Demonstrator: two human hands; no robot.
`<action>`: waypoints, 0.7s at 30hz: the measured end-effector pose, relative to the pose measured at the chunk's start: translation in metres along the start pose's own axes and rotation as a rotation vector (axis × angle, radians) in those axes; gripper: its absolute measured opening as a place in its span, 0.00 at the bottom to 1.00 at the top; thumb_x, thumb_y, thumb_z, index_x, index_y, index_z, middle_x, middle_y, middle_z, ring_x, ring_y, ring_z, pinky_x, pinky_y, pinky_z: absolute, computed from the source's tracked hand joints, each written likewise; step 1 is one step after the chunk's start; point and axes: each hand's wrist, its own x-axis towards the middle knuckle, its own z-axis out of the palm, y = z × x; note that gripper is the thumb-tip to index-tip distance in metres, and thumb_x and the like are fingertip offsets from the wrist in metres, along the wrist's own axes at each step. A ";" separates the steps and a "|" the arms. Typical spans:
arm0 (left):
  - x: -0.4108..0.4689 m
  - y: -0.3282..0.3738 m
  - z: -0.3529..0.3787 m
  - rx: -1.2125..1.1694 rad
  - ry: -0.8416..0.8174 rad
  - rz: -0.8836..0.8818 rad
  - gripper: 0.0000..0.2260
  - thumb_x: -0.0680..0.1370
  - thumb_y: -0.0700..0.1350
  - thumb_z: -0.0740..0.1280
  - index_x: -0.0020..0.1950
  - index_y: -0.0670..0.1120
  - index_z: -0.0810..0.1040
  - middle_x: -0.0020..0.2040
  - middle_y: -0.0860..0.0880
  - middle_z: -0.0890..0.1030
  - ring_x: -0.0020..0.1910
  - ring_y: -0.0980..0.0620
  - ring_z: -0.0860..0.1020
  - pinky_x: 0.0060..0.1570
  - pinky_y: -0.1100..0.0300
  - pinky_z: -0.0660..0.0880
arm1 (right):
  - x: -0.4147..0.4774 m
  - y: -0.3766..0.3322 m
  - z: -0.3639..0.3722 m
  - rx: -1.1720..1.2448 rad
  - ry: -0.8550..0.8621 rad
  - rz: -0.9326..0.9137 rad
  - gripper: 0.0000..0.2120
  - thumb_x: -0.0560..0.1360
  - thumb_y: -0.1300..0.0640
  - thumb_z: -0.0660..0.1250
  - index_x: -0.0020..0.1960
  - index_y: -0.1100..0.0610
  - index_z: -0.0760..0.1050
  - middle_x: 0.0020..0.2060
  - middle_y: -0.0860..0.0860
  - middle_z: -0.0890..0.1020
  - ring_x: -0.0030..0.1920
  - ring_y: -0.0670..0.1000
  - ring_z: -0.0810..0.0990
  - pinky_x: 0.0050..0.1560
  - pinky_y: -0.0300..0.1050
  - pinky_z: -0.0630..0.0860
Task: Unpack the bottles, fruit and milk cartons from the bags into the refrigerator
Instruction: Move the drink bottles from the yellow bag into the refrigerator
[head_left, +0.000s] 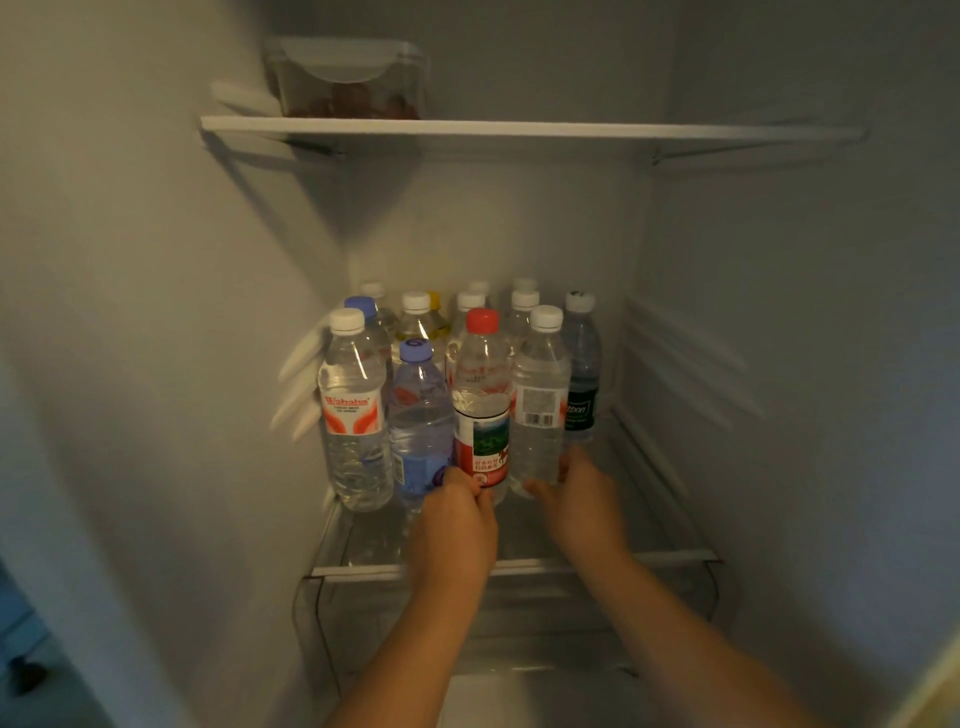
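Several water bottles stand upright on the refrigerator's glass shelf (670, 557). In the front row, my left hand (453, 525) grips the base of a red-capped bottle (480, 384) with a red and green label. My right hand (579, 499) holds the base of the white-capped clear bottle (540, 384) with a barcode label, thumb on its front and fingers round its right side. Left of them stand a blue bottle (418, 410) and a white-capped bottle with a red-lettered label (353, 410). A dark-labelled bottle (583, 364) stands at the right. More bottles fill the rows behind.
An upper shelf (519, 128) carries a clear lidded container (348, 78) with dark red food inside. A transparent drawer (519, 618) sits below the bottle shelf. The fridge walls close in on both sides, with ribbed rails on the right wall (675, 374).
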 end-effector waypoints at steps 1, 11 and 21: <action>0.000 -0.001 0.001 0.027 0.002 0.003 0.12 0.81 0.51 0.65 0.57 0.43 0.75 0.52 0.44 0.83 0.51 0.43 0.82 0.51 0.45 0.80 | -0.001 0.000 0.001 -0.018 0.009 0.000 0.17 0.74 0.55 0.74 0.61 0.54 0.75 0.55 0.50 0.82 0.54 0.52 0.81 0.49 0.43 0.73; -0.037 -0.008 -0.019 -0.015 0.245 0.434 0.05 0.76 0.48 0.66 0.49 0.48 0.76 0.46 0.50 0.80 0.47 0.46 0.76 0.45 0.50 0.73 | -0.030 0.011 -0.005 -0.044 0.048 -0.239 0.26 0.74 0.59 0.72 0.70 0.57 0.71 0.64 0.55 0.77 0.63 0.51 0.75 0.62 0.44 0.72; -0.121 -0.088 -0.007 0.351 0.092 0.445 0.30 0.80 0.57 0.60 0.80 0.51 0.60 0.81 0.47 0.58 0.80 0.42 0.54 0.76 0.39 0.51 | -0.124 0.062 0.012 -0.621 0.153 -0.248 0.28 0.82 0.39 0.47 0.80 0.44 0.53 0.81 0.50 0.51 0.80 0.57 0.48 0.76 0.64 0.47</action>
